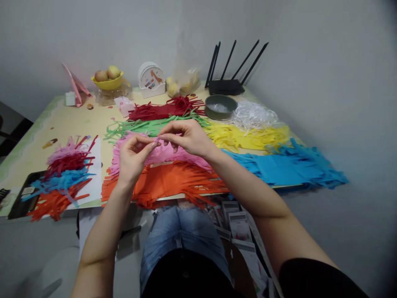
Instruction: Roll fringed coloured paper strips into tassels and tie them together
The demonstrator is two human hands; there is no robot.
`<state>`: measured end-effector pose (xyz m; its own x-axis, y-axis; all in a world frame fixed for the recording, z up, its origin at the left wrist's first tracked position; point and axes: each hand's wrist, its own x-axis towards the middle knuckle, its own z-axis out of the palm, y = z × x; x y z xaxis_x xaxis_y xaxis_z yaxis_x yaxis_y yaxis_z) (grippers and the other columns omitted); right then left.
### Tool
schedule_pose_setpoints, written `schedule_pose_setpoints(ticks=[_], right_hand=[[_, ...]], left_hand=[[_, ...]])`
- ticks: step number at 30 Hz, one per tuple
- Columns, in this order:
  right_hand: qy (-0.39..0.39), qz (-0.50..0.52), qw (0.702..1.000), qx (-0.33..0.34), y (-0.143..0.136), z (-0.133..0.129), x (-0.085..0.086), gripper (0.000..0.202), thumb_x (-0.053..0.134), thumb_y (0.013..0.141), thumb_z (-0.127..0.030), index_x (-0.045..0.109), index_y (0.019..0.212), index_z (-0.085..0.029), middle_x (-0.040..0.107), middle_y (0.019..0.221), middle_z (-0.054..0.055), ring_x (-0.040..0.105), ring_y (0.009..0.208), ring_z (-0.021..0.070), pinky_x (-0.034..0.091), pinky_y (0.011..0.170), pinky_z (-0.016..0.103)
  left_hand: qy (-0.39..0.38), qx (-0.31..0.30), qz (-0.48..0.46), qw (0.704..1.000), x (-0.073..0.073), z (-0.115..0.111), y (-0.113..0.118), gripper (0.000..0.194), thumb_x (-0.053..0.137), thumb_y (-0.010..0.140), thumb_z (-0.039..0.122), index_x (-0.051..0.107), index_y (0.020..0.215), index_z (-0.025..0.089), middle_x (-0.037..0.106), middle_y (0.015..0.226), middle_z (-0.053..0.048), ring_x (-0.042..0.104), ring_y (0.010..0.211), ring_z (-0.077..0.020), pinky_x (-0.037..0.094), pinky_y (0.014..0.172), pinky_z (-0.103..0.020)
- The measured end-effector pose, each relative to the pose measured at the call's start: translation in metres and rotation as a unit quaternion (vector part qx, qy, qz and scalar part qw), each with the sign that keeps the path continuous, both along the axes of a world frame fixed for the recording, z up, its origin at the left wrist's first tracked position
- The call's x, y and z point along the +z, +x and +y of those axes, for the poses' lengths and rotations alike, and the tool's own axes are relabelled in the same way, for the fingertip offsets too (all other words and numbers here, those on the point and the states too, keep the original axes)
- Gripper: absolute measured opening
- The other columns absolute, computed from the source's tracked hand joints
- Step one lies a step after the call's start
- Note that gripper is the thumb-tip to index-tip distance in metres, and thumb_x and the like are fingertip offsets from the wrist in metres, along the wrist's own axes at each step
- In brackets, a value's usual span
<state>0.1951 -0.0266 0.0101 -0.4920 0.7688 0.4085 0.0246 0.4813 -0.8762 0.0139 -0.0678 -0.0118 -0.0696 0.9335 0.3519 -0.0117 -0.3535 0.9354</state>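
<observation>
Both hands pinch one pink strip

Left hand (134,154) and right hand (186,136) fingers clamp a pink strip (158,140) (thin paper); tugging apart could tear it.

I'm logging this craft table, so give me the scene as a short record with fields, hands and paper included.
left hand: left hand pinches a pink strip
right hand: right hand pinches the same strip
under hands: pink fringed paper, orange fringed paper
further sheets: green, red, yellow, blue
left side: mixed strip pile
back: bowl, router
</observation>
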Motion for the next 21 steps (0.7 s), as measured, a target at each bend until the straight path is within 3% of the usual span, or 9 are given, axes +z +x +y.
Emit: schedule_pose_setpoints(ticks=[4, 7, 12, 17, 19, 21], right_hand=[[0.059, -0.050, 0.996, -0.032, -0.002, -0.003, 0.007, 0.017, 0.067, 0.086, -0.028, 0.074, 0.086, -0.012, 0.071, 0.077, 0.002, 0.059, 0.059, 0.0091, 0.048, 0.051, 0.020], [0.095, -0.078, 0.992, -0.042, -0.004, -0.004, 0.013, 0.016, 0.067, 0.086, -0.028, 0.076, 0.083, -0.015, 0.071, 0.077, 0.002, 0.060, 0.063, 0.0102, 0.048, 0.057, 0.021], [0.070, -0.082, 0.992, -0.065, -0.004, 0.001, 0.021, 0.017, 0.067, 0.084, -0.030, 0.075, 0.081, -0.015, 0.071, 0.076, 0.001, 0.058, 0.053, 0.0096, 0.045, 0.048, 0.021], [0.063, -0.066, 0.990, -0.103, -0.016, 0.003, 0.012, 0.016, 0.067, 0.084, -0.028, 0.073, 0.080, -0.013, 0.071, 0.073, 0.002, 0.057, 0.047, 0.0084, 0.045, 0.046, 0.021], [0.058, -0.060, 0.990, -0.115, -0.022, 0.003, 0.004, 0.017, 0.066, 0.086, -0.027, 0.072, 0.080, -0.013, 0.071, 0.076, 0.003, 0.058, 0.048, 0.0085, 0.046, 0.047, 0.021], [0.044, -0.047, 0.993, -0.103, -0.024, 0.004, -0.003, 0.018, 0.064, 0.088, -0.030, 0.071, 0.089, -0.013, 0.071, 0.080, 0.003, 0.060, 0.052, 0.0092, 0.048, 0.048, 0.021]], left_hand=[[-0.048, -0.045, -0.002, 0.998, 0.002, 0.004, -0.002, 0.034, 0.089, 0.065, 0.041, 0.075, 0.087, 0.018, 0.077, 0.083, -0.005, 0.072, 0.078, -0.0181, 0.056, 0.073, -0.028], [-0.059, -0.058, 0.009, 0.997, 0.001, 0.009, -0.007, 0.030, 0.086, 0.068, 0.045, 0.077, 0.078, 0.018, 0.075, 0.073, -0.005, 0.069, 0.070, -0.0169, 0.054, 0.068, -0.028], [-0.080, -0.051, -0.004, 0.995, 0.001, 0.014, -0.012, 0.034, 0.086, 0.064, 0.049, 0.073, 0.069, 0.018, 0.075, 0.072, -0.006, 0.067, 0.068, -0.0174, 0.054, 0.070, -0.031], [-0.076, -0.034, -0.007, 0.997, -0.006, 0.007, -0.009, 0.035, 0.085, 0.066, 0.050, 0.071, 0.069, 0.018, 0.072, 0.070, -0.004, 0.065, 0.066, -0.0159, 0.052, 0.070, -0.030], [-0.069, -0.039, 0.026, 0.997, -0.010, 0.011, -0.019, 0.035, 0.082, 0.070, 0.051, 0.070, 0.069, 0.018, 0.070, 0.069, -0.003, 0.064, 0.065, -0.0152, 0.052, 0.070, -0.030], [-0.061, -0.030, 0.102, 0.992, -0.011, 0.024, -0.051, 0.037, 0.078, 0.075, 0.053, 0.069, 0.073, 0.018, 0.068, 0.070, -0.003, 0.064, 0.068, -0.0158, 0.052, 0.072, -0.030]])
